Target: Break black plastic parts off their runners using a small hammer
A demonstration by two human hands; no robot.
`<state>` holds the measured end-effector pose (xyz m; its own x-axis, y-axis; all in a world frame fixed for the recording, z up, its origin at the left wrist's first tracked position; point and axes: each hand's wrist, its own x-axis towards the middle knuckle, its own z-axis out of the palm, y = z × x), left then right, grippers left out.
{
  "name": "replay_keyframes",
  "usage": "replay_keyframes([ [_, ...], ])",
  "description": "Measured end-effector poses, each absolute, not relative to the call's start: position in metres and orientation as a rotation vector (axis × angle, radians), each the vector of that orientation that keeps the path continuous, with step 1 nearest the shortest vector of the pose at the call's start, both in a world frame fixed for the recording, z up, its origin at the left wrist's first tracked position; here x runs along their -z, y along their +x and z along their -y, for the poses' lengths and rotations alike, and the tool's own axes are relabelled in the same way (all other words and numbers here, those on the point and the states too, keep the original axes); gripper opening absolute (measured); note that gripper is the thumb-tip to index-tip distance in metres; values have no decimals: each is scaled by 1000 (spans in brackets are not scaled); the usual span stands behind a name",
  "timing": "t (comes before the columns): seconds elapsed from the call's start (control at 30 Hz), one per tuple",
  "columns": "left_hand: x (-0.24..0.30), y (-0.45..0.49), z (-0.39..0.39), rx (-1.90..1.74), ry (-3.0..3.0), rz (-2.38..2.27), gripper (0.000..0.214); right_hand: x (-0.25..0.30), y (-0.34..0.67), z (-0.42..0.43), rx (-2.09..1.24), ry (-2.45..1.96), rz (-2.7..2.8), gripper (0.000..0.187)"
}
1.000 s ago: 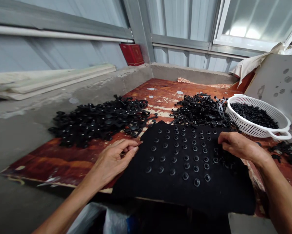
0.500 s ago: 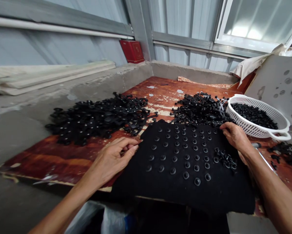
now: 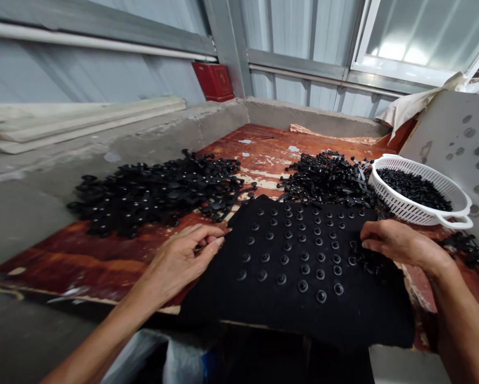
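Observation:
A black cloth (image 3: 303, 309) lies over the near edge of a worn red board (image 3: 115, 261). Rows of small black round parts (image 3: 299, 250) stand on it. My left hand (image 3: 183, 261) rests at the cloth's left edge, fingers curled in a pinch on something I cannot make out. My right hand (image 3: 395, 242) lies on the cloth's right side, fingers bent down beside a small loose cluster of the black parts (image 3: 369, 261); I cannot see what they hold, if anything.
A large heap of black plastic pieces (image 3: 155, 189) lies at the left of the board, another heap (image 3: 327, 178) at the back. A white basket (image 3: 419, 210) full of small black parts stands at the right. A red box (image 3: 214, 81) sits on the ledge behind.
My right hand went up toward the back heap, then came back down to the cluster on the cloth's right side. My left hand has hardly moved.

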<state>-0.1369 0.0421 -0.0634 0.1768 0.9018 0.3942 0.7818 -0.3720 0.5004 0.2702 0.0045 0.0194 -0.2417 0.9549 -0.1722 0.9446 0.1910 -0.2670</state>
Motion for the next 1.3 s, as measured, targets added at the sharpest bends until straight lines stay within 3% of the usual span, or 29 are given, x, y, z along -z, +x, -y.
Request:
replay_keyframes([
  [0.27,62,-137,-42,-975,2270,-1614,36,-7,281,-27,-82,-2074,2193,20],
  [1.3,62,-137,-42,-945,2247,-1618,37,14,282,-41,98,-2100,2040,23],
])
